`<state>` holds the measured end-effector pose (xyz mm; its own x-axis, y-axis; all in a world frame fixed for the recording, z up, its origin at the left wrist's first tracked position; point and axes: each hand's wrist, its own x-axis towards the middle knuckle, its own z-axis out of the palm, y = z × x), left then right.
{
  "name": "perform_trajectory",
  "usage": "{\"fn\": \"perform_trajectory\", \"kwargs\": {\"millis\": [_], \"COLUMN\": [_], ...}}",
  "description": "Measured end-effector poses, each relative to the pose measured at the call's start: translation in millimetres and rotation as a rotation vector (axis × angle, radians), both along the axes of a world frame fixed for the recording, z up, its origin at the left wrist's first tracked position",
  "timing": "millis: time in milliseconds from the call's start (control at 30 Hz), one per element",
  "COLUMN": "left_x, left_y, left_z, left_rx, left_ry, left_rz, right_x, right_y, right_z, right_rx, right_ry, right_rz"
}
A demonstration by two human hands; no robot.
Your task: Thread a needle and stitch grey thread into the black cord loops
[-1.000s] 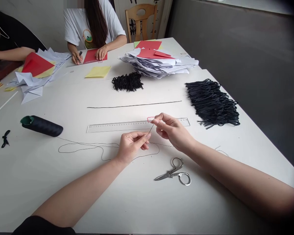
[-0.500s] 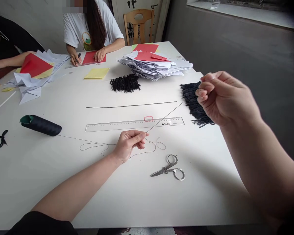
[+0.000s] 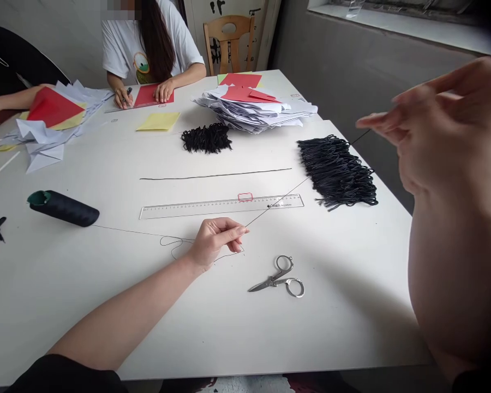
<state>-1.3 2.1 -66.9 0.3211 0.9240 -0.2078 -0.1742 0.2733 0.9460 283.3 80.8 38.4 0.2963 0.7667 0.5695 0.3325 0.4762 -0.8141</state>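
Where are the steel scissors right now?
In the head view, the steel scissors lie on the white table, below the clear plastic ruler and to the right of the person's left hand.

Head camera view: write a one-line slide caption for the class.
Left hand pinches a thin black thread that crosses a clear plastic ruler toward the raised right hand.

Taut thread [image 3: 278, 202] spans ruler [image 3: 221, 207] and cord [image 3: 335, 172] between left hand [image 3: 215, 243] and right hand [image 3: 445, 131].
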Motion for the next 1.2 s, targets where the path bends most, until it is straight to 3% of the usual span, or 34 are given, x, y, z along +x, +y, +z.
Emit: {"fn": "perform_trajectory", "kwargs": {"millis": [133, 233, 333, 400, 467, 533, 633, 733, 833, 967, 1100, 1200], "left_x": [1.5, 1.9, 1.7, 1.7, 1.7, 1.9, 2.3, 2.7, 3.2, 3.6, 4.2, 5.8], "left_y": [-1.2, -1.6, -1.6, -1.7, -1.6, -1.4, -0.9, -0.5, -0.6, -0.6, -0.8, -2.5], "left_z": [1.2, 1.1, -0.2, -1.2, -1.7, -1.8, -1.5, -1.8, -2.2, -1.3, 2.1, 6.3], "left_rx": [0.013, 0.011, 0.009, 0.011, 0.005, -0.003, 0.006, 0.021, 0.023, -0.004, -0.014, -0.043], "left_ry": [0.006, 0.015, 0.017, 0.008, -0.003, -0.011, -0.021, -0.03, -0.03, -0.015, 0.011, 0.031], "left_rz": [0.021, 0.035, 0.039, 0.04, 0.049, 0.064, 0.094, 0.123, 0.121, 0.1, 0.096, 0.083], "right_x": [-25.4, -33.5, -40.9, -49.4, -60.5, -71.7, -84.2, -90.4, -91.9, -88.6, -80.2, -73.2], "right_y": [-11.2, -12.4, -13.8, -17.2, -22.5, -27.8, -32.3, -32.4, -32.8, -36.2, -37.0, -35.3], "right_z": [-7.4, -19.9, -32.1, -37.1, -39.9, -42.6, -51.0, -62.2, -66.0, -55.9, -46.7, -42.7], "right_rx": [-0.265, -0.505, -0.479, -0.341, -0.295, -0.419, -0.727, -0.812, -0.742, -0.563, -0.264, -0.086], "right_ry": [-0.568, -0.935, -1.129, -1.085, -0.916, -0.715, -0.454, -0.242, -0.23, -0.566, -0.845, -0.981], "right_rz": [0.081, 0.249, 0.255, 0.212, 0.332, 0.602, 0.99, 1.076, 0.975, 0.788, 0.811, 0.732]}}
